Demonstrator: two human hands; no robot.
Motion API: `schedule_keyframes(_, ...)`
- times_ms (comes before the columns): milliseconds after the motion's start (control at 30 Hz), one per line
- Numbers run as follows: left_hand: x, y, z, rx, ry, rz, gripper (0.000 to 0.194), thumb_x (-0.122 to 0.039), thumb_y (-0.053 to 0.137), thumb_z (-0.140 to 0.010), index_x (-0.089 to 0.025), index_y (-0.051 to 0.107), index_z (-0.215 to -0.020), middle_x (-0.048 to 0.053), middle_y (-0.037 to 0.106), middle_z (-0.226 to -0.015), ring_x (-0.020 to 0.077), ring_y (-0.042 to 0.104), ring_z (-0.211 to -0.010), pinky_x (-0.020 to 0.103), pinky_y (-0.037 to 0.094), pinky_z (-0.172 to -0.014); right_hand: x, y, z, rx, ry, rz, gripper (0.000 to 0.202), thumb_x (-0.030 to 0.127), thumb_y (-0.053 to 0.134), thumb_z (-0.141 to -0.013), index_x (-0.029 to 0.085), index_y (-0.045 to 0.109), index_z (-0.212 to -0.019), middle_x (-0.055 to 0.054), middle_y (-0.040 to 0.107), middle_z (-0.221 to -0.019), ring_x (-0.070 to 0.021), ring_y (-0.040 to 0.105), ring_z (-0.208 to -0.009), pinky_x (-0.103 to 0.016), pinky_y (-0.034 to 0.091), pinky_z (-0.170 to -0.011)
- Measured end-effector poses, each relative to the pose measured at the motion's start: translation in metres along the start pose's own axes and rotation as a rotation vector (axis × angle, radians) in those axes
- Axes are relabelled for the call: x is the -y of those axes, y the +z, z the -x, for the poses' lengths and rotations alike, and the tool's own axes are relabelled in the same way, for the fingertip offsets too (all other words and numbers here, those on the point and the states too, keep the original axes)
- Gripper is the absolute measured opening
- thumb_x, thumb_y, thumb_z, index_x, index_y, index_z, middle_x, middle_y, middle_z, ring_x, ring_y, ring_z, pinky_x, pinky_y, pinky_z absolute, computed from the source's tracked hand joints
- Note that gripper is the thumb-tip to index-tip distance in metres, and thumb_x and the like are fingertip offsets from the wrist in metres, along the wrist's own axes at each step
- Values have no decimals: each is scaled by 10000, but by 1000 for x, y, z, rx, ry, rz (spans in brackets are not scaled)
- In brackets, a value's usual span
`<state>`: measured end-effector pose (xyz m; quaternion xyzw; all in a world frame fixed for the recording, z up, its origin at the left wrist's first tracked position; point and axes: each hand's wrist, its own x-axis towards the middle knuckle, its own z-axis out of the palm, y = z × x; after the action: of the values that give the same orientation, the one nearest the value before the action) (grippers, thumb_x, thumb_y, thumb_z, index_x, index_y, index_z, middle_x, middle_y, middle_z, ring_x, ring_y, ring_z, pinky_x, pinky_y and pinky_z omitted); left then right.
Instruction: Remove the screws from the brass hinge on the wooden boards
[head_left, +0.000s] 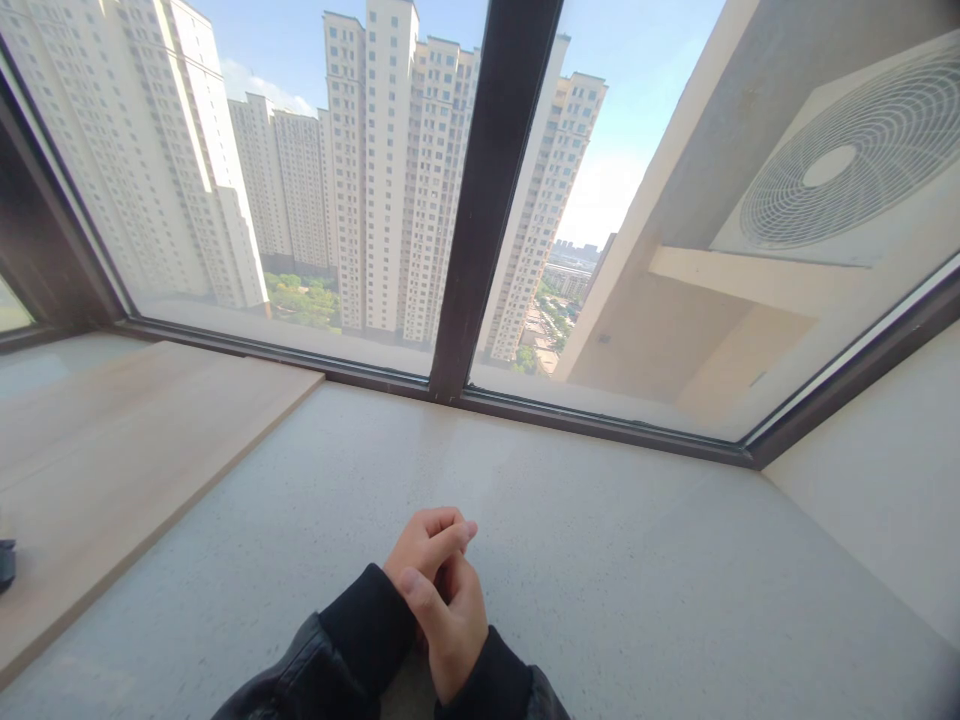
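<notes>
My left hand (429, 541) and my right hand (459, 622) are folded together low in the middle of the head view, over a pale speckled sill (600, 580). The left hand is closed, with its fingers curled and its thumb pointing right. Against it from the near side lies the right hand, its thumb across the left hand near the wrist and its fingers wrapped round it. No object shows in either hand. The palms and most fingertips are hidden. Both wrists come out of black cuffs.
A light wooden board (150, 430) covers the sill's left part, with a small dark object (7, 565) at the picture's edge. Dark window frames (480, 220) border the far side. Beyond the glass are tall buildings (390, 170) and an air-conditioner unit (847, 170). A white wall (885, 480) stands right.
</notes>
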<state>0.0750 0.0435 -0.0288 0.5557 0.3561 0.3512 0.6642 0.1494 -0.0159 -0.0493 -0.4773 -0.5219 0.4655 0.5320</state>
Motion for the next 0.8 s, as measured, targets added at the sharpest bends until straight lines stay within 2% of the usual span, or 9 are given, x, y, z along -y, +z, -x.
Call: schedule_keyframes(800, -3, 2, 1, -26, -15, 5, 466, -589, 606, -644, -195, 388, -521, -77, 258, -436, 67, 243, -433, 247, 168, -454, -2, -2, -1, 27, -34, -3, 384, 463, 590, -811, 93, 626, -907, -89, 618, -808, -209, 591, -766, -314, 487, -681)
